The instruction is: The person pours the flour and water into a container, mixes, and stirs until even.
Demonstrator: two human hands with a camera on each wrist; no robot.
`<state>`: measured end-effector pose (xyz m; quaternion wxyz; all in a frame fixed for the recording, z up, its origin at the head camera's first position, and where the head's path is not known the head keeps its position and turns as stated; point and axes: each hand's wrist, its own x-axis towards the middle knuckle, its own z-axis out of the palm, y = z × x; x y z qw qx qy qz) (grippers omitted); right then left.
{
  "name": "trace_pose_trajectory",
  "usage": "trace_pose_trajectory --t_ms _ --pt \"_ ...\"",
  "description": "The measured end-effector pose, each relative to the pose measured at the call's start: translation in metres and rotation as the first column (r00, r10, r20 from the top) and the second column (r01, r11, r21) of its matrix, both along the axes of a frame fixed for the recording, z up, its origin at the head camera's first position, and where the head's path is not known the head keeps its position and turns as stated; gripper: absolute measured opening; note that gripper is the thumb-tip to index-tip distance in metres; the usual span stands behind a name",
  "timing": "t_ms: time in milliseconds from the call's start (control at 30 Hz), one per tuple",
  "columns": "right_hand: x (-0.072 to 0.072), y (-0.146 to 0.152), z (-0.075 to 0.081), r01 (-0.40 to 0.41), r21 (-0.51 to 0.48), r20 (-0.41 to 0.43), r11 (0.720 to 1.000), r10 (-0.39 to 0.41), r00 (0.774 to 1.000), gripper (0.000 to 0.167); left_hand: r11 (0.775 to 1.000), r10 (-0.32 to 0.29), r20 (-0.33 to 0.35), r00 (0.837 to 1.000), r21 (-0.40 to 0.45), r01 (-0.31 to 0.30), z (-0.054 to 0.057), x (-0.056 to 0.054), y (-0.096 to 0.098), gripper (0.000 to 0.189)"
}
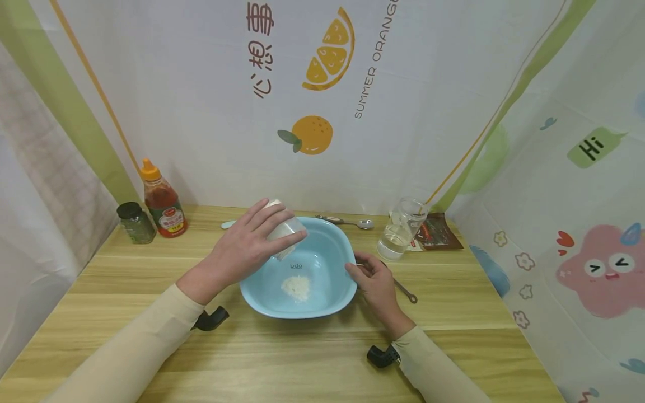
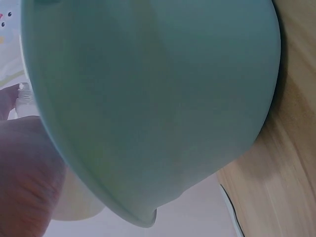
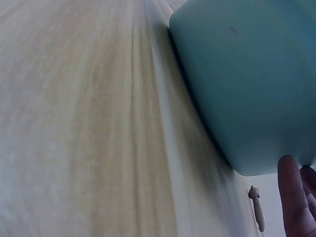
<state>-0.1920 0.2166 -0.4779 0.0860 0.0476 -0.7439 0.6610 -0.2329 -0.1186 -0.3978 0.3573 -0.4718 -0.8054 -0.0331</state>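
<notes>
left hand [image 1: 247,240] grips a tilted cup [image 1: 290,229] above the blue basin [image 1: 330,268]; right hand [image 1: 375,282] pinches the rim.
the cup is over the basin's eleven o'clock side, between thumb and fingers; the right thumb is on the rim at three o'clock. the basin stands on the table [image 1: 282,358], with white powder [image 1: 295,287] on its bottom, toward six o'clock. around the basin are a spoon [image 1: 366,224] at one o'clock, a glass [image 1: 394,240] with clear liquid before a packet [image 1: 438,232] toward two, and a bottle [image 1: 168,212] beside a jar [image 1: 137,224] near ten.
</notes>
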Motion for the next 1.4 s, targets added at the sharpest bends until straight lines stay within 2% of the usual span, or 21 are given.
trace_pose_trajectory --t_ms 433,800,1400 --pt "-0.0009 -0.0012 -0.0013 0.014 0.017 -0.022 1.0 -0.013 1.0 0.037 1.0 -0.003 -0.019 1.0 -0.008 0.003 -0.0011 -0.0012 0.0003 0.078" --pt "-0.0006 -0.0007 0.0 0.023 0.01 -0.001 1.0 -0.023 1.0 0.037 1.0 0.003 -0.031 1.0 -0.019 -0.003 -0.001 -0.0022 0.001 0.079" --pt "-0.0019 -0.0006 -0.0034 0.019 0.011 -0.016 1.0 -0.019 1.0 0.038 0.999 -0.033 -0.039 0.999 -0.031 0.032 0.0 -0.0011 0.002 0.079"
